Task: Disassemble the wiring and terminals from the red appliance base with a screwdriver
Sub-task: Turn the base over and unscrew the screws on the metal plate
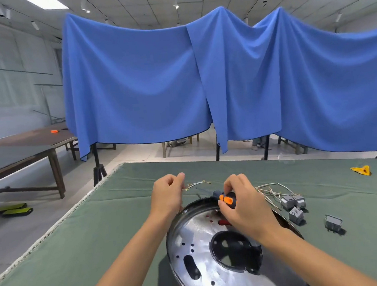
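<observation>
The appliance base (202,250) lies on the green table with its shiny perforated metal plate facing up; red shows only at its right rim. My right hand (242,206) grips a black and orange screwdriver (227,199) over the far part of the plate. My left hand (168,195) hovers past the base's far left rim, fingers curled and pinched near one end of a short pale wire (198,183) lying on the cloth. I cannot tell whether the fingers touch it. A bundle of loose wires (271,191) with grey terminal blocks (292,204) lies right of the base.
A separate grey block (333,222) sits further right, and a yellow scrap (362,170) lies near the far right edge. The table's left edge runs diagonally. Blue curtains hang behind. A brown table stands at the left, with green items on the floor.
</observation>
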`<control>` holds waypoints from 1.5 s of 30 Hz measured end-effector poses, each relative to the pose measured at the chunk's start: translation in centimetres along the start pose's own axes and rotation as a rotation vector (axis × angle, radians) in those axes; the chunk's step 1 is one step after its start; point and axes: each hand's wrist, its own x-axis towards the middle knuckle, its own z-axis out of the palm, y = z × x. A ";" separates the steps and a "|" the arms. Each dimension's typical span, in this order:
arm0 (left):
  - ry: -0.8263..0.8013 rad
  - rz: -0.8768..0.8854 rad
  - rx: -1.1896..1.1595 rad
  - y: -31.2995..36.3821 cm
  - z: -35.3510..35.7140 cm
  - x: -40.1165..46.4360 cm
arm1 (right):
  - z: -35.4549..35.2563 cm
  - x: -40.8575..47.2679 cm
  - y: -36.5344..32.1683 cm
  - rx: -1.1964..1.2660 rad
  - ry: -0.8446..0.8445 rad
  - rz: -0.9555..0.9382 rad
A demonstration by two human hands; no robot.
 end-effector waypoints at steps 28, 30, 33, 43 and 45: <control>0.247 -0.058 0.231 -9.3 -3.3 -0.6 | 1.2 -1.2 -0.8 -0.174 -0.128 -0.028; 0.248 -0.044 0.470 -9.5 -4.1 -0.4 | 1.2 -1.2 -0.8 -0.166 -0.127 -0.017; 0.233 -0.053 0.602 -9.8 -4.7 -0.2 | 1.3 -1.3 -0.7 -0.171 -0.132 -0.004; 0.200 -0.011 0.427 -9.6 -4.6 -0.3 | 1.2 -1.2 -0.8 -0.170 -0.145 0.012; 0.206 -0.017 0.455 -9.6 -4.5 0.3 | 1.3 -1.2 -0.7 -0.174 -0.148 0.009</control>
